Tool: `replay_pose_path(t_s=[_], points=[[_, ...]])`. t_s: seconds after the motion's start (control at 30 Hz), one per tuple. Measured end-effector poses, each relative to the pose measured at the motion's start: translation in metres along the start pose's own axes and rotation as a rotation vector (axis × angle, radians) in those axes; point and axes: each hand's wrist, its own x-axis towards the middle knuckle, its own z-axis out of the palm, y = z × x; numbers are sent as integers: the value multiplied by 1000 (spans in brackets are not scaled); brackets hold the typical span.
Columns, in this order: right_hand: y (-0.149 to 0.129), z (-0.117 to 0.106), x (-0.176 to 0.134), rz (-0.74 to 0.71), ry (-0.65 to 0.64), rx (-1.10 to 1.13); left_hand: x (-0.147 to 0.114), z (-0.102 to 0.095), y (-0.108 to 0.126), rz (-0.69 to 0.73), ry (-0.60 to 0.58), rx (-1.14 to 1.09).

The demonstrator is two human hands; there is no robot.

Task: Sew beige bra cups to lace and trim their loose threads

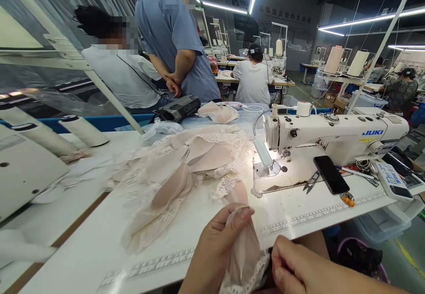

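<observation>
My left hand (222, 241) pinches a pale pink, lace-trimmed bra piece (245, 241) between thumb and fingers at the table's front edge. The piece hangs down from the pinch, and its lower lace border drops below the edge. Just right of that border, my right hand (292, 263) is closed with its fingers curled in; whatever lies in them is hidden. Behind my left hand, a molded cup with scalloped lace (234, 188) rests on the table. More bra pieces (172, 183) lie in a loose heap to the left.
A white sewing machine (332, 130) stands at right with its lamp lit. Thread snips (311, 182), a black phone (331, 174) and an orange-handled item (347, 200) lie before it. Thread cones (84, 131) are at left. Several people (175, 41) are beyond the table.
</observation>
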Motion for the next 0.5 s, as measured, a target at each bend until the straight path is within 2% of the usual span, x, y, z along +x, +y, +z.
replay_pose_path(t_s=[0.1,0.17,0.2,0.27,0.33,0.37,0.4,0.43,0.5], points=[[6,-7,-2,49,-221,-58,-3,2,13,56,37,9],[-1,-25,-7,-42,-318,-106,-4,0,16,23,-1,84],[-7,-35,-8,-95,-312,-100,-4,-2,15,-10,-35,128],[-20,-52,-3,-164,-170,-64,-6,-4,10,-84,-119,197],[-25,-60,11,-225,216,54,-9,-4,5,-157,-207,231],[-24,-59,20,-222,295,164,-10,-3,3,-170,-234,239],[-21,-55,31,-194,274,324,-12,-2,3,-161,-248,251],[-16,-49,40,-132,152,490,-12,-2,3,-131,-248,273],[-4,-34,54,-52,-30,575,-13,-2,4,-30,-220,347]])
